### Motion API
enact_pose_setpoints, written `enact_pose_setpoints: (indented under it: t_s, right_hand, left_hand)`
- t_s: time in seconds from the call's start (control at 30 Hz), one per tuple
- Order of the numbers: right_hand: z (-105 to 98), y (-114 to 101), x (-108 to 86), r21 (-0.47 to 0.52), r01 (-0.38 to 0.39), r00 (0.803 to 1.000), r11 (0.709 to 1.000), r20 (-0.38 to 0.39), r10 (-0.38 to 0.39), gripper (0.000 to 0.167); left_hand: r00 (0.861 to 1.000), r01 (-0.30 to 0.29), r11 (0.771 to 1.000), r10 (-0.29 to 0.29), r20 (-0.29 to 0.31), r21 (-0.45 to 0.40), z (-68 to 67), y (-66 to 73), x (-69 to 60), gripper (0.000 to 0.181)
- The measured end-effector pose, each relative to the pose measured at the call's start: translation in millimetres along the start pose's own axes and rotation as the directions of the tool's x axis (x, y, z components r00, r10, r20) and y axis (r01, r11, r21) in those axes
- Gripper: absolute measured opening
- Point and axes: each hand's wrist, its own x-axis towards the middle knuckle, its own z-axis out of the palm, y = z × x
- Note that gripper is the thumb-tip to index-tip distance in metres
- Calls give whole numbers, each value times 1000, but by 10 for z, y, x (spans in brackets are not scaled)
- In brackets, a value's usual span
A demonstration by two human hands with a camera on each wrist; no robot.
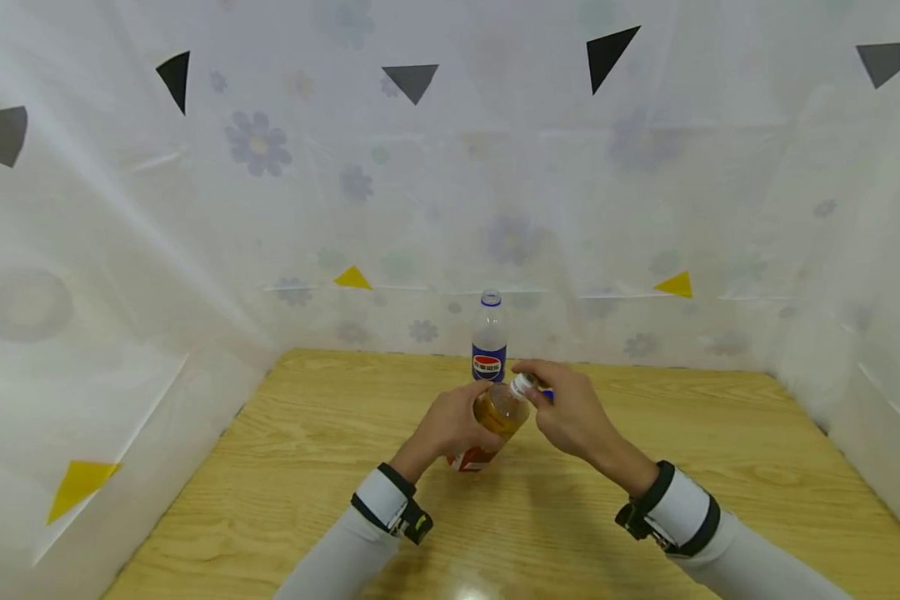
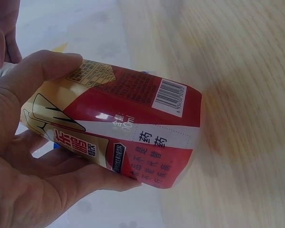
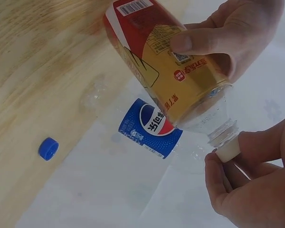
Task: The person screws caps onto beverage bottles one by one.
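Note:
My left hand point(image 1: 453, 421) grips a plastic drink bottle point(image 2: 128, 116) with a red and gold label, its fingers and thumb wrapped round the body. The bottle leans, its neck tipped toward my right hand point(image 1: 570, 412). Between thumb and fingers the right hand pinches a white bottle cap point(image 3: 229, 149) at the mouth. Threads of the clear neck show beside this cap in the right wrist view; whether it is fully loose I cannot tell. Behind stands an uncapped clear Pepsi bottle point(image 1: 489, 340) with a blue label, its lower part hidden by the held bottle.
A blue bottle cap point(image 3: 48, 148) lies on the wooden table point(image 1: 307, 442), close to the Pepsi bottle and partly hidden by my right hand in the head view. White flower-patterned sheeting point(image 1: 435, 208) with triangle stickers rises at the table's back and sides.

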Motion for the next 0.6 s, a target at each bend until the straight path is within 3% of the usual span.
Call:
enact_pose_setpoints:
  t_s: [0.3, 0.6]
  right_hand:
    - [33, 34, 6, -72, 41, 998, 997, -42, -44, 23]
    - [34, 64, 19, -100, -9, 998, 995, -59, 4, 22]
  left_hand:
    - [1000, -4, 1000, 4, -4, 4, 4, -21, -8, 69]
    - [1000, 2, 1000, -2, 2, 5, 13, 1, -10, 68]
